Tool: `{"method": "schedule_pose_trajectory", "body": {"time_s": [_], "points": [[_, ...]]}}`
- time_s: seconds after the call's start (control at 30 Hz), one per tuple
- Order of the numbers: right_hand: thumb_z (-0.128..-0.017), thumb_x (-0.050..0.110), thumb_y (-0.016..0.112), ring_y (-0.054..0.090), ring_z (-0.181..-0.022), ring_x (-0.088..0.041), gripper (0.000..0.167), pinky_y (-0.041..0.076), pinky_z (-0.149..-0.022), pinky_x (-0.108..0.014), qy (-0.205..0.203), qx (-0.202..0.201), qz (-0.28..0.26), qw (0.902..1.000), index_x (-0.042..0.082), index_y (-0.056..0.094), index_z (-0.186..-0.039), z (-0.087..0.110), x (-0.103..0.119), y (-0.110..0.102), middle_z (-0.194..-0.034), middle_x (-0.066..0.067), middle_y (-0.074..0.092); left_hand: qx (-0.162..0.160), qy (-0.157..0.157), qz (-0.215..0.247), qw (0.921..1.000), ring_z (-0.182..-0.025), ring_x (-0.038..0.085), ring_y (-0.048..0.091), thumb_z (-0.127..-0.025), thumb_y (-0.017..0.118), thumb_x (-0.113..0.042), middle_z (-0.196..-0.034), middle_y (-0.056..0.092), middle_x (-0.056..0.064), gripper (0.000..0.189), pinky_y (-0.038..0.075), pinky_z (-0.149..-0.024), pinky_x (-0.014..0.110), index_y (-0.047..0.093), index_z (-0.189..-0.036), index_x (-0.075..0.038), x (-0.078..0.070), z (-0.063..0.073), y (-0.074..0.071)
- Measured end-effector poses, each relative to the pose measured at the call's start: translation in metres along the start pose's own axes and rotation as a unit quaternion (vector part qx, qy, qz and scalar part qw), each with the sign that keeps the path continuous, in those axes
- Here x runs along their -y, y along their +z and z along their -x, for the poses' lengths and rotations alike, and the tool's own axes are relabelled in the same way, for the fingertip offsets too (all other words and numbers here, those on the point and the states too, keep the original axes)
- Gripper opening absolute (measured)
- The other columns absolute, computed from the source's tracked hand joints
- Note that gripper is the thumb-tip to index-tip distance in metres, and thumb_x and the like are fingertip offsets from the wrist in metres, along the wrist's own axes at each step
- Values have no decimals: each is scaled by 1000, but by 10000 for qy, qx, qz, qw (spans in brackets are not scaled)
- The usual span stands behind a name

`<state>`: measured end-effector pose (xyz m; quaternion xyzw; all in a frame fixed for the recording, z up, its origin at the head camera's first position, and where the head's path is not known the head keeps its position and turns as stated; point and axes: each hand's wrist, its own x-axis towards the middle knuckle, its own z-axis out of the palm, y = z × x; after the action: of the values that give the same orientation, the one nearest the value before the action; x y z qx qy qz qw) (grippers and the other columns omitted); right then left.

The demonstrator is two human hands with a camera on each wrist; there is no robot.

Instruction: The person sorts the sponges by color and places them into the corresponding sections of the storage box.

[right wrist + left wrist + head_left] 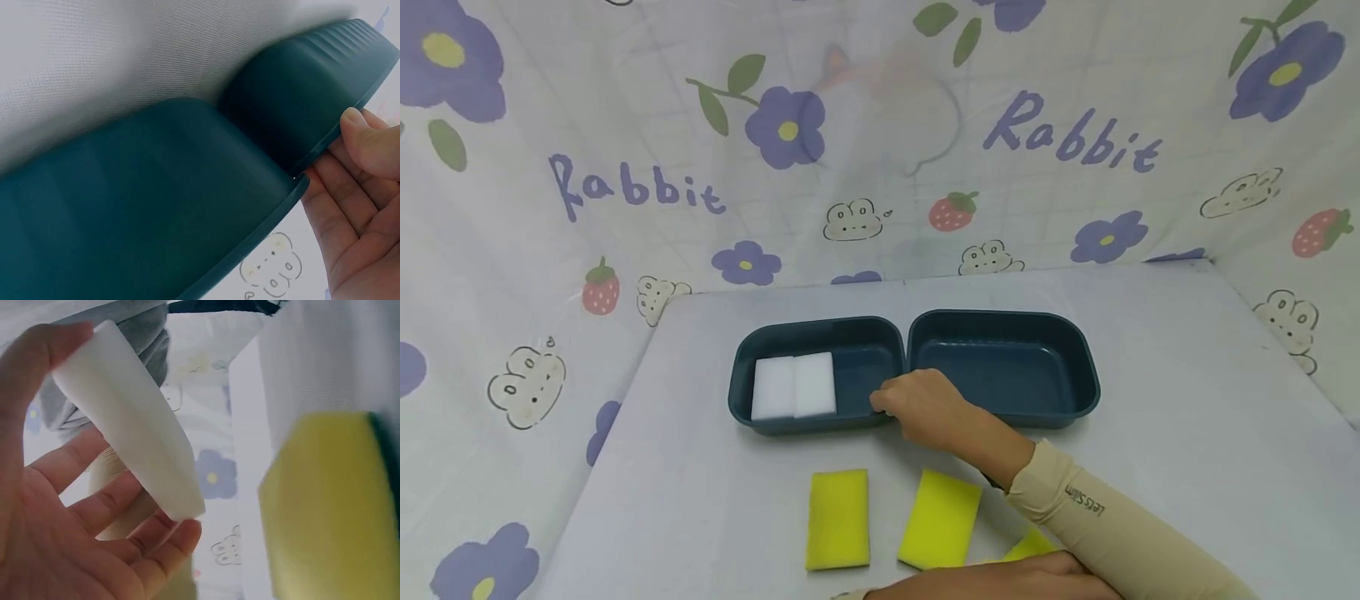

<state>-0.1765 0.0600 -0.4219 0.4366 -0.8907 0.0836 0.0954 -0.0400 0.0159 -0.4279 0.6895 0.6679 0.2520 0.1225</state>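
My right hand (pixel 925 404) is at the front right corner of the left dark teal bin (pixel 820 423). In the right wrist view its thumb (pixel 357 122) lies on that bin's rim, with the other fingers behind the rim. Two white sponges (pixel 814 385) lie side by side in the left part of this bin. My left hand (pixel 1000 582) is low at the front edge of the head view. In the left wrist view it holds another white sponge (pixel 131 419) between thumb and fingertips; the head view hides this sponge.
A second teal bin (pixel 1007 367), with nothing in it, stands right beside the first. Yellow sponges lie in front: one on the left (pixel 838 521), one in the middle (pixel 942 518), and one partly covered by my arms (pixel 1032 544). A patterned curtain (pixel 880 167) hangs behind the table.
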Motion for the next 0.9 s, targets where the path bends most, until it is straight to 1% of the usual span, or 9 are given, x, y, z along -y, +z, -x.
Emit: {"method": "schedule_pose_trajectory", "body": {"time_s": [0.07, 0.13, 0.2, 0.23, 0.37, 0.43, 0.6, 0.73, 0.9], "points": [[-79, -15, 72, 66, -66, -15, 30, 44, -49, -19, 0, -7, -11, 10000, 11, 77, -92, 0, 0, 0, -82, 0, 71, 310, -445, 690, 9961, -126, -6, 30, -101, 62, -18, -145, 47, -2, 48, 21, -104, 6, 47, -145, -7, -1, 0, -5], [-79, -14, 73, 66, -68, -15, 30, 46, -50, -20, 3, -4, 3, 10000, 12, 77, -92, 0, 0, 1, -83, 0, 71, 612, -849, 1217, 9870, -124, -9, 30, -103, 60, -17, -147, 44, -5, 48, 24, -102, 5, 44, -147, -9, -3, 0, -13], [-79, -14, 73, 67, -68, -15, 29, 47, -51, -20, 21, 28, 11, 10000, 12, 77, -92, -1, 0, 1, -83, 0, 72, 776, -931, 1520, 9809, -126, -8, 28, -103, 58, -15, -150, 41, -4, 47, 24, -102, 7, 44, -148, -8, -3, 3, -21], [-79, -14, 73, 67, -68, -15, 29, 48, -52, -21, 32, 50, 18, 10000, 12, 77, -92, -1, 0, 1, -83, 0, 72, 795, -842, 1458, 9825, -128, -6, 29, -103, 58, -15, -151, 39, -3, 46, 23, -103, 7, 45, -147, -8, -3, 6, -25], [-79, -13, 73, 68, -71, -16, 29, 50, -53, -22, 65, 126, 26, 9999, 12, 77, -94, -1, 1, 0, -85, 0, 72, 464, -197, 934, 9944, -137, 2, 26, -101, 62, -16, -155, 34, 5, 41, 19, -108, 12, 55, -140, -8, -4, 21, -39], [-79, -13, 74, 68, -71, -16, 29, 50, -53, -22, 55, 124, 29, 9999, 12, 77, -94, -1, 1, 0, -85, 0, 72, 203, -136, 955, 9951, -139, 3, 26, -100, 64, -16, -155, 34, 5, 39, 21, -109, 13, 57, -138, -8, -5, 28, -44], [-81, -12, 73, 62, -63, -12, 26, 43, -49, -19, 17, 101, 25, 9999, 12, 76, -91, -1, 0, 0, -79, 1, 68, -43, -494, 1190, 9917, -137, 0, 27, -96, 70, -20, -157, 31, 0, 51, 26, -109, 14, 51, -144, -14, -4, 43, -53], [-82, -12, 72, 55, -58, -10, 26, 39, -47, -19, 38, 127, -11, 9999, 12, 76, -90, -1, 0, 1, -74, 2, 64, -112, -746, 1038, 9917, -138, 1, 28, -91, 76, -25, -158, 31, -3, 60, 27, -109, 16, 51, -145, -18, -1, 55, -60], [-80, -12, 73, 55, -57, -10, 27, 41, -47, -21, 44, 86, -23, 10000, 13, 75, -87, -1, -1, 1, -71, 4, 61, -668, -930, 929, 9891, -136, 6, 33, -84, 83, -29, -155, 35, -3, 67, 33, -110, 23, 54, -143, -20, 5, 79, -72]]}}
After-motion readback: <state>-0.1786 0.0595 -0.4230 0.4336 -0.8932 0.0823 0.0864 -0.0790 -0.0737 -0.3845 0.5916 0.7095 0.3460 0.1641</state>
